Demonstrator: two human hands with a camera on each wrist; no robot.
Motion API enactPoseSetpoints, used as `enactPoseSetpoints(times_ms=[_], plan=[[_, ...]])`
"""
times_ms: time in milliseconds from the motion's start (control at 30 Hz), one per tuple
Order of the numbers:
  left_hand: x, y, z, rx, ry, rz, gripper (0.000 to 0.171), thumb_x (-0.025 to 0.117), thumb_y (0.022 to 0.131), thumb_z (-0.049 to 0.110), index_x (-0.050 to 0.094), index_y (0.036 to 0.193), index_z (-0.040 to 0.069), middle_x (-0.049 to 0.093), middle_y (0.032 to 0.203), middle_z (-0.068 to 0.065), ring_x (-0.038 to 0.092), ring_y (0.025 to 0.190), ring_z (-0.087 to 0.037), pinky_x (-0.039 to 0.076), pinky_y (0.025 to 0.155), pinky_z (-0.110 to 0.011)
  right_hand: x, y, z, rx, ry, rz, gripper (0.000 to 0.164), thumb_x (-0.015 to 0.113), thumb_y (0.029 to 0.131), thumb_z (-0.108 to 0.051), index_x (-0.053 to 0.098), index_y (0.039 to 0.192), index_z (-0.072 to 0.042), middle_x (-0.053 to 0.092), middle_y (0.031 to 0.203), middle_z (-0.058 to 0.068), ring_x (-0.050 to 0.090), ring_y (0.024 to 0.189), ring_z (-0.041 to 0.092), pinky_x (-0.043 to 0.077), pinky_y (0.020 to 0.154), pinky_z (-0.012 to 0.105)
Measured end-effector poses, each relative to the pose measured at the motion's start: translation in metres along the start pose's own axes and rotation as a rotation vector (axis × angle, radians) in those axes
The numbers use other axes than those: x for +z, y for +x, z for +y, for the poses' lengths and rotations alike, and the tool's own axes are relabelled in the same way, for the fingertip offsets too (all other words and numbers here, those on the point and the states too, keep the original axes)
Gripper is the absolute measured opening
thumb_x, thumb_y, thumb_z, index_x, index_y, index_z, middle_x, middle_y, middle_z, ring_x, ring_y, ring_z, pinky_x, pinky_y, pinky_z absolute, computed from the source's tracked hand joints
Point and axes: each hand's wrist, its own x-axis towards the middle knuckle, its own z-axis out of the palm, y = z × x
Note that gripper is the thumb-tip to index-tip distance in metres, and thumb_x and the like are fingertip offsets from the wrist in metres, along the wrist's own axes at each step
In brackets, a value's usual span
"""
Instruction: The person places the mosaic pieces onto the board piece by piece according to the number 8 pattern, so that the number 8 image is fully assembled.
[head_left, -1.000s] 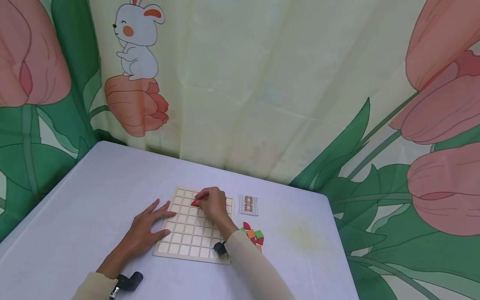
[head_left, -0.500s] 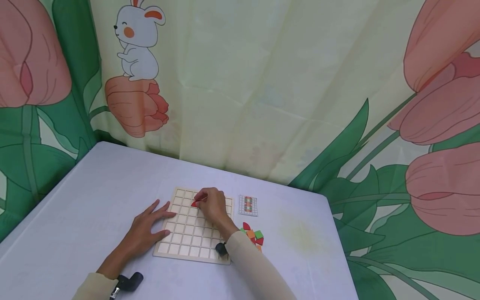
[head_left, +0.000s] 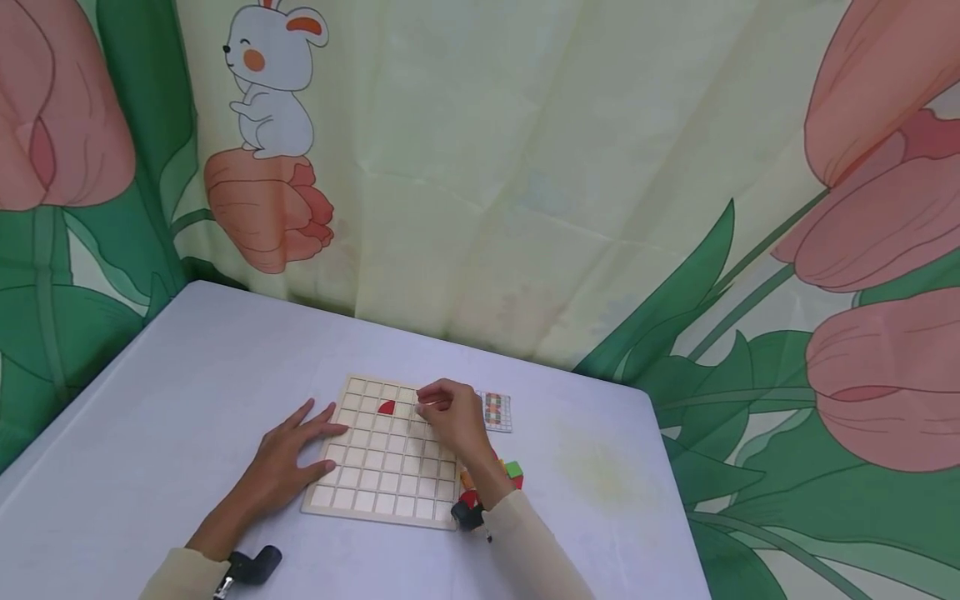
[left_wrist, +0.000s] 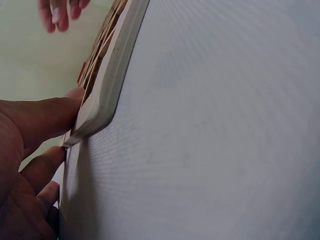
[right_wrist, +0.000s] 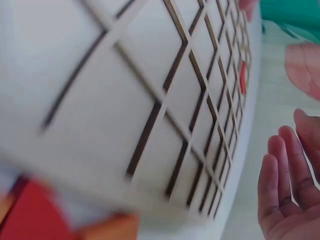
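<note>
A wooden grid board point(head_left: 384, 483) with square cells lies on the table. One red quarter-round piece point(head_left: 386, 407) sits in a cell near its far side. My left hand point(head_left: 288, 457), fingers spread, rests against the board's left edge; in the left wrist view its thumb lies on the rim. Above the board's right side hovers my right hand point(head_left: 459, 422). The right wrist view shows that hand point(right_wrist: 290, 185) with loosely extended fingers and nothing between them. A heap of red, green and orange pieces point(head_left: 513, 470) lies right of the board, partly hidden by my right forearm.
A small printed card point(head_left: 497, 412) with a coloured grid pattern lies behind my right hand, partly covered. Black wrist cameras point(head_left: 255, 567) sit at both cuffs. The white-covered table point(head_left: 600, 500) ends at a patterned curtain point(head_left: 465, 208).
My right hand has let go of the red quarter-round piece and moved right, leaving it in its cell. My left hand has stayed at the board's edge.
</note>
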Motion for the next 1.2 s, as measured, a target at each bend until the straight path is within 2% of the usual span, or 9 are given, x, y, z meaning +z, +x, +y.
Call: enactPoseSetpoints(times_ms=[133,267,400,533,700,867,1033,1200], plan=[[0.0,0.0,-0.001,-0.009,-0.001,0.002,0.058,0.087,0.084,0.013,0.07,0.139,0.021,0.042,0.17,-0.01,0.018,0.164,-0.044,0.019,0.118,-0.08,-0.019,-0.014,0.008,0.023,-0.019,0.05,0.019,0.081,0.094,-0.014,0.079,0.113,-0.012,0.079,0.101,-0.004,0.07,0.094,0.011,0.059,0.087,0.028],[0.001,0.0,0.0,-0.009,0.002,0.001,0.057,0.087,0.084,0.013,0.07,0.138,0.021,0.042,0.17,-0.01,0.018,0.163,-0.044,0.019,0.118,-0.08,-0.038,-0.028,0.02,0.088,-0.046,0.134,0.019,0.082,0.094,-0.015,0.08,0.112,-0.018,0.077,0.104,-0.004,0.07,0.097,0.014,0.059,0.089,0.028],[0.0,0.0,0.002,0.006,0.003,0.007,0.057,0.087,0.084,0.013,0.07,0.138,0.019,0.043,0.169,-0.012,0.019,0.163,-0.045,0.019,0.118,-0.08,-0.053,-0.04,0.034,0.179,-0.044,0.203,0.019,0.082,0.094,-0.014,0.081,0.112,-0.021,0.077,0.108,-0.001,0.069,0.096,0.017,0.061,0.081,0.026],[0.0,-0.001,0.002,0.013,-0.001,0.007,0.057,0.087,0.084,0.013,0.07,0.138,0.018,0.043,0.169,-0.014,0.019,0.163,-0.046,0.02,0.117,-0.08,-0.064,-0.05,0.047,0.259,-0.072,0.228,0.021,0.082,0.094,-0.015,0.08,0.113,-0.023,0.076,0.112,0.002,0.067,0.093,0.019,0.063,0.073,0.027],[0.0,-0.001,0.001,0.013,-0.007,0.004,0.057,0.087,0.084,0.012,0.07,0.138,0.017,0.042,0.169,-0.014,0.019,0.163,-0.046,0.02,0.117,-0.08,-0.075,-0.062,0.059,0.315,-0.14,0.214,0.022,0.082,0.092,-0.015,0.08,0.113,-0.022,0.075,0.111,0.004,0.068,0.09,0.019,0.066,0.073,0.03],[0.0,-0.001,0.001,0.005,-0.002,0.002,0.057,0.087,0.085,0.013,0.07,0.139,0.018,0.042,0.169,-0.013,0.018,0.164,-0.045,0.018,0.118,-0.08,-0.08,-0.073,0.07,0.364,-0.182,0.156,0.026,0.087,0.088,-0.014,0.08,0.112,-0.019,0.073,0.106,0.004,0.066,0.091,0.019,0.065,0.072,0.028],[-0.001,-0.001,0.001,0.0,0.008,0.001,0.058,0.087,0.084,0.013,0.069,0.14,0.019,0.041,0.17,-0.013,0.017,0.164,-0.044,0.018,0.118,-0.08,-0.082,-0.077,0.076,0.367,-0.2,0.104,0.029,0.09,0.085,-0.012,0.08,0.112,-0.019,0.072,0.108,0.003,0.065,0.097,0.019,0.066,0.075,0.027],[0.001,0.0,0.001,0.0,0.001,0.001,0.059,0.087,0.084,0.012,0.069,0.14,0.018,0.041,0.17,-0.013,0.017,0.164,-0.044,0.018,0.118,-0.081,-0.081,-0.078,0.08,0.353,-0.223,0.093,0.029,0.09,0.084,-0.011,0.08,0.11,-0.018,0.07,0.1,0.003,0.066,0.088,0.017,0.065,0.074,0.026]])
